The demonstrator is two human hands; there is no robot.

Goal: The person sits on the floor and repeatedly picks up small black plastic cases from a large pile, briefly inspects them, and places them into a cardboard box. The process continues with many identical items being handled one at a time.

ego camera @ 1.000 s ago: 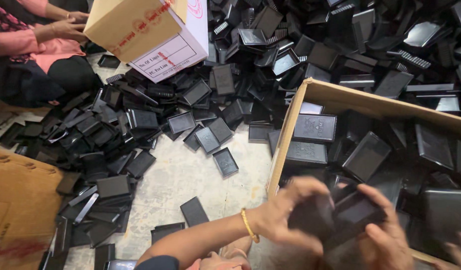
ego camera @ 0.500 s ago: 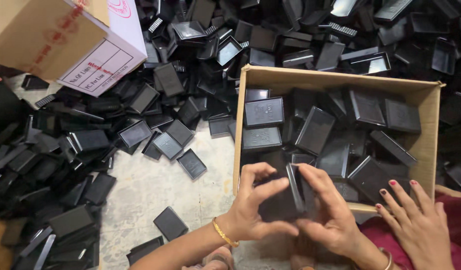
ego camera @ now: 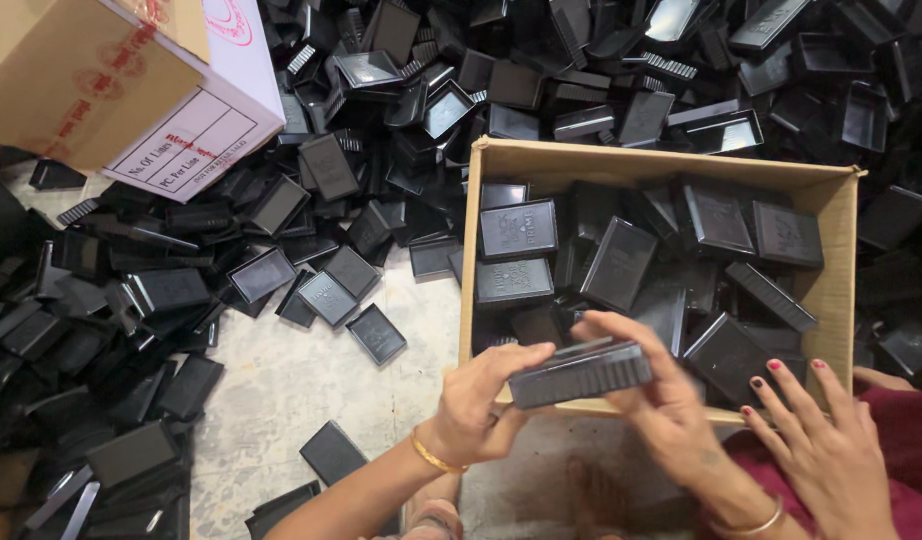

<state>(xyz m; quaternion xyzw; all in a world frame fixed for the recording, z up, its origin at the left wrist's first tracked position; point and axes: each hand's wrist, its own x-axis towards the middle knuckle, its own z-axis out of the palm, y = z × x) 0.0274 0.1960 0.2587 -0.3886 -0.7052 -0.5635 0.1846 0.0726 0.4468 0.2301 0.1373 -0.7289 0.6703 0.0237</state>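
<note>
**Hands on a black case over the box**

Head view, near: left hand and right hand both closed on one black case, fingers wrapped at either end, thumbs on the near edge. Held level, long side toward the camera, just above the near rim of the cardboard box; likely gripped at both ends so the two halves can be pressed together or kept square. Case flat and rectangular, matt black plastic, a ribbed band along the visible side, top face plain. Gold bangle on the left wrist, another on the right.

Head view, right: a co-worker's hand, red-painted nails, fingers spread and empty, resting at the box's near right corner, apart from the case.

Head view, box interior: loosely filled with similar black cases, some flat, some tilted on edge, no neat rows; open top facing up for easy dropping in.

Head view, floor: pale floor strewn with a heap of cases and open tray halves, thickest along the top and left. Second, closed carton with a white label at upper left, sitting on the pile's edge.
</note>
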